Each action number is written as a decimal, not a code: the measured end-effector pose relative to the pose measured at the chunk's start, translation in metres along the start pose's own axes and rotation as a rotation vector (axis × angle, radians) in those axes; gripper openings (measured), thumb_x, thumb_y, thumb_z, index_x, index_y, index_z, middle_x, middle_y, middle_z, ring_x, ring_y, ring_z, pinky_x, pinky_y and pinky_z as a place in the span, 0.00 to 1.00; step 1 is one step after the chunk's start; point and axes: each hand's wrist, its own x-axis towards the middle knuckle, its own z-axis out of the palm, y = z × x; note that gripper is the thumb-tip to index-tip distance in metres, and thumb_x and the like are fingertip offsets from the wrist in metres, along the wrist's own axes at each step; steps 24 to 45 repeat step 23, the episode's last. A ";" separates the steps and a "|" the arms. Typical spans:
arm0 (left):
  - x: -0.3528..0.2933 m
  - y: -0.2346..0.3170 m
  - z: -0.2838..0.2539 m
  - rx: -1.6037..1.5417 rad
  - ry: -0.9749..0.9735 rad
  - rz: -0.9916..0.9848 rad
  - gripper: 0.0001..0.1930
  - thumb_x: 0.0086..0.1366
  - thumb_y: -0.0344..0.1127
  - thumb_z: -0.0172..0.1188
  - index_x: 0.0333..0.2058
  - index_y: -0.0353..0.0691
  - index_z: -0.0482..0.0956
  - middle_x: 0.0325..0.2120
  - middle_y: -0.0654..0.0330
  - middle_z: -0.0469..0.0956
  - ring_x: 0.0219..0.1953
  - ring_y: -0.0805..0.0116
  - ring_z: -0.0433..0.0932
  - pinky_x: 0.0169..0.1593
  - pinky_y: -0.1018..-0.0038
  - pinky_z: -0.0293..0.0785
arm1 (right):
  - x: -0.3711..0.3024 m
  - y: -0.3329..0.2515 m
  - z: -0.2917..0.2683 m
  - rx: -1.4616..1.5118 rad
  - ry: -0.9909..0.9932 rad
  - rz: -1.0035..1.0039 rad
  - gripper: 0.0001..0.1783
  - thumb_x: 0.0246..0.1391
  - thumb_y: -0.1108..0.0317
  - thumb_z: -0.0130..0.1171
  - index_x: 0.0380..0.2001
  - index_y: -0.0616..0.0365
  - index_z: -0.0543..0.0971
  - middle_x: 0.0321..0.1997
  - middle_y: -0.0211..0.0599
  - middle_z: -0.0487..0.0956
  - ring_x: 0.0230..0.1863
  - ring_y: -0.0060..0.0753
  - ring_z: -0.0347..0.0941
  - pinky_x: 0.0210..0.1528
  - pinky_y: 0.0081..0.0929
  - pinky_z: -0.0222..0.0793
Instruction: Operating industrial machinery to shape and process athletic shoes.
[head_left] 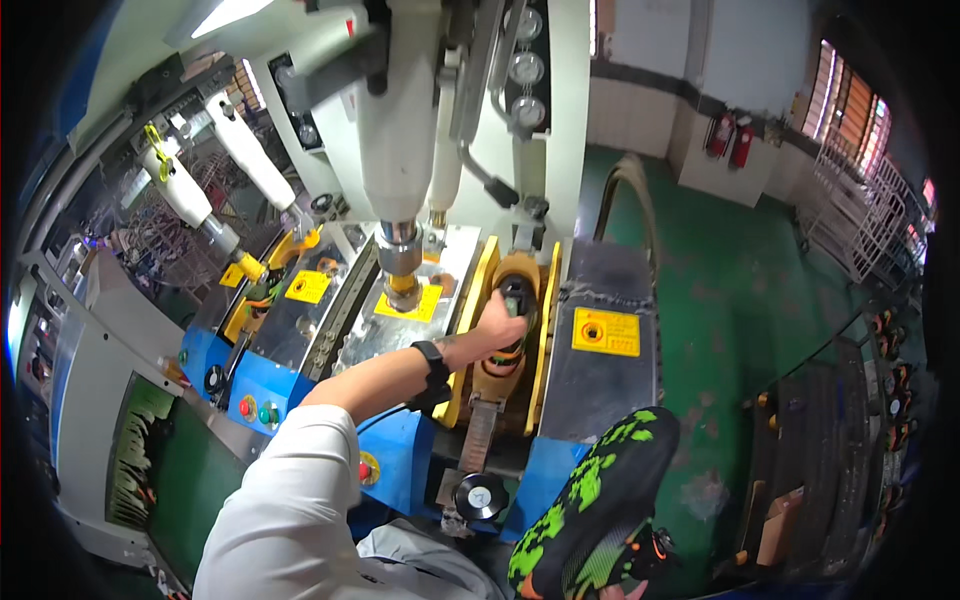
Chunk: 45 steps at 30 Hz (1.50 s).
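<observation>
My left hand [497, 326], with a dark band on its wrist, reaches into the machine and closes on a dark shoe [512, 350]. This shoe lies lengthwise between two yellow side pads [546, 330], with some orange and green showing; the hand covers part of it. At the lower right, a black shoe [600, 490] with bright green blotches and orange touches is held up at a slant. Only a bit of my right hand [625, 592] shows at the bottom edge, against this shoe's lower end; most of its fingers are hidden.
A white press column [398, 150] with a metal tip hangs left of my left hand. Metal covers with yellow labels [606, 331] flank the pads. A black round knob [481, 497] and a red button [367, 471] are at the front. Racks [820, 430] with shoes stand right.
</observation>
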 end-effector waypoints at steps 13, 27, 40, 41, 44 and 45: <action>-0.324 0.103 -0.133 -0.442 -0.181 -0.062 0.39 0.36 0.24 0.65 0.53 0.36 0.65 0.46 0.58 0.72 0.48 0.65 0.74 0.53 0.69 0.70 | 0.102 0.009 0.067 -0.291 -0.107 0.034 0.24 0.51 0.71 0.55 0.54 0.61 0.69 0.47 0.39 0.75 0.47 0.35 0.75 0.50 0.35 0.74; -0.585 -0.010 -0.186 -0.745 0.785 0.126 0.45 0.33 0.26 0.53 0.60 0.32 0.60 0.48 0.49 0.73 0.48 0.55 0.76 0.52 0.63 0.74 | 0.370 0.138 0.162 -1.395 -0.166 -0.272 0.24 0.46 0.75 0.53 0.48 0.71 0.65 0.39 0.58 0.78 0.33 0.54 0.79 0.39 0.52 0.75; -0.585 -0.010 -0.186 -0.745 0.785 0.126 0.45 0.33 0.26 0.53 0.60 0.32 0.60 0.48 0.49 0.73 0.48 0.55 0.76 0.52 0.63 0.74 | 0.370 0.138 0.162 -1.395 -0.166 -0.272 0.24 0.46 0.75 0.53 0.48 0.71 0.65 0.39 0.58 0.78 0.33 0.54 0.79 0.39 0.52 0.75; -0.585 -0.010 -0.186 -0.745 0.785 0.126 0.45 0.33 0.26 0.53 0.60 0.32 0.60 0.48 0.49 0.73 0.48 0.55 0.76 0.52 0.63 0.74 | 0.370 0.138 0.162 -1.395 -0.166 -0.272 0.24 0.46 0.75 0.53 0.48 0.71 0.65 0.39 0.58 0.78 0.33 0.54 0.79 0.39 0.52 0.75; -0.585 -0.010 -0.186 -0.745 0.785 0.126 0.45 0.33 0.26 0.53 0.60 0.32 0.60 0.48 0.49 0.73 0.48 0.55 0.76 0.52 0.63 0.74 | 0.370 0.138 0.162 -1.395 -0.166 -0.272 0.24 0.46 0.75 0.53 0.48 0.71 0.65 0.39 0.58 0.78 0.33 0.54 0.79 0.39 0.52 0.75; -0.585 -0.010 -0.186 -0.745 0.785 0.126 0.45 0.33 0.26 0.53 0.60 0.32 0.60 0.48 0.49 0.73 0.48 0.55 0.76 0.52 0.63 0.74 | 0.370 0.138 0.162 -1.395 -0.166 -0.272 0.24 0.46 0.75 0.53 0.48 0.71 0.65 0.39 0.58 0.78 0.33 0.54 0.79 0.39 0.52 0.75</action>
